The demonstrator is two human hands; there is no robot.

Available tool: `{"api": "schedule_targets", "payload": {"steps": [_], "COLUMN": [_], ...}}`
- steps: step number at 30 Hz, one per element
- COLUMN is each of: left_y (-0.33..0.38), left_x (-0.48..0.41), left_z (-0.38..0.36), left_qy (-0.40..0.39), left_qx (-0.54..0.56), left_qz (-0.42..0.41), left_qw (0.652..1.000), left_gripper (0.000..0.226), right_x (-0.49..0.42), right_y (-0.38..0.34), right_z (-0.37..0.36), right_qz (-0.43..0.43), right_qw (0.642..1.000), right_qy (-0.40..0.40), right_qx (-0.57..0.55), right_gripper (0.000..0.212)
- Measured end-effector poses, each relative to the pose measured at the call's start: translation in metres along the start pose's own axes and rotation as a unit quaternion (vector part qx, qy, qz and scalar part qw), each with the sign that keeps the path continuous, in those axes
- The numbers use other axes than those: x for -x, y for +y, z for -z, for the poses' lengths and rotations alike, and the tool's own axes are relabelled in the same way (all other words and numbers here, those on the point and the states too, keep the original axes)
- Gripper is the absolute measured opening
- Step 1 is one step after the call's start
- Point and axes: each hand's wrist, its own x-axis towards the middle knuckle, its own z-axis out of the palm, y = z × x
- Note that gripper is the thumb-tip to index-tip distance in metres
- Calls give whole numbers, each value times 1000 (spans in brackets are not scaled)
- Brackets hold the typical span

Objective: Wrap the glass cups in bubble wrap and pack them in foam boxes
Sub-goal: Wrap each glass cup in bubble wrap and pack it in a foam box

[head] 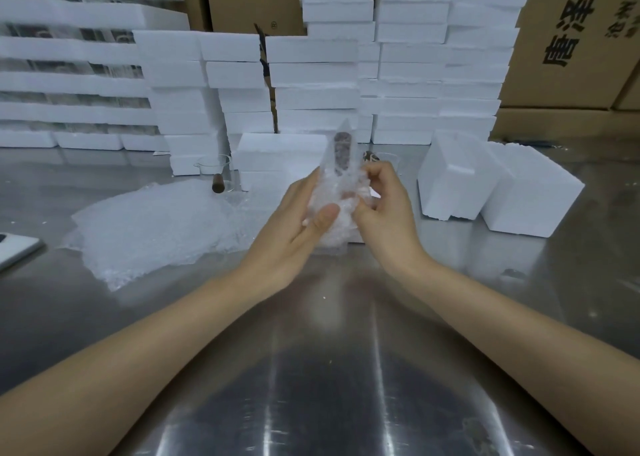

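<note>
**Wrapped cup held upright between both hands, mid-desk**

Clear glass cup [341, 165] w/ dark brown handle, bundled in clear bubble wrap [334, 196], is held up off the shiny steel desk [329, 369] at centre of scene, between the two hands. Long axis approx. upright, leaning a little to the far side. Handle end points up, and the wrap rises to a peak above it.

Left hand [294, 234] grasps the bundle from the left: thumb [327, 213] pressed on the near face, fingers behind it, mostly hidden. Right hand [384, 210] is on the right side, fingers [377, 178] curled in and pinching the wrap. Handle end sticks out above both hands.

On the desk to the left lies a flat pile of clear wrap sheets [152, 223]. Just far of it stands a bare glass beaker-type cup [216, 175] w/ brown handle. Far side: stacks of white foam boxes [408, 57], w/ brown cardboard cartons [561, 40] behind. To the right, two loose white foam blocks [457, 178] sit side by side, touching.
</note>
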Motion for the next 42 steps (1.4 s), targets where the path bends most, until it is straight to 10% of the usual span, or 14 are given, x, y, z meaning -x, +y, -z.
{"api": "schedule_targets", "payload": {"steps": [4,7,11,18,24,28,31,34,42], "left_y": [-8,-19,-22,-8,-27,2,32,26,14], "left_x": [-7,-9,-12,-22,-13,-17,-10,-2,-9], "left_z": [18,31,32,64,93,65,27,3,16], "left_qy": [118,38,11,233,168,190,65,1,144], "left_qx": [-138,-355,-283,-314,-576,-407,-196,-185,-79], "left_qz": [18,29,30,-12,144,-49,-34,-26,58], "left_qw": [983,934,959,920,787,892,978,982,985], "left_gripper": [44,44,31,20,26,35,60,59,37], "right_x": [-4,-5,-5,-8,-7,-5,1,8,19], "right_y": [9,14,12,7,5,4,1,1,-4], "right_z": [1,3,4,5,7,5,-3,-11,-17], "right_qz": [-36,-77,-116,-124,-102,-98,-91,-83,-23], "right_qw": [999,997,990,987,991,993,995,995,995], "right_qy": [23,25,23,47,55,34,16,-14,-98], "right_qx": [11,-15,-76,-95,-72,-54,-45,-50,-19], "right_gripper": [33,32,24,29,30,34,31,31,23]}}
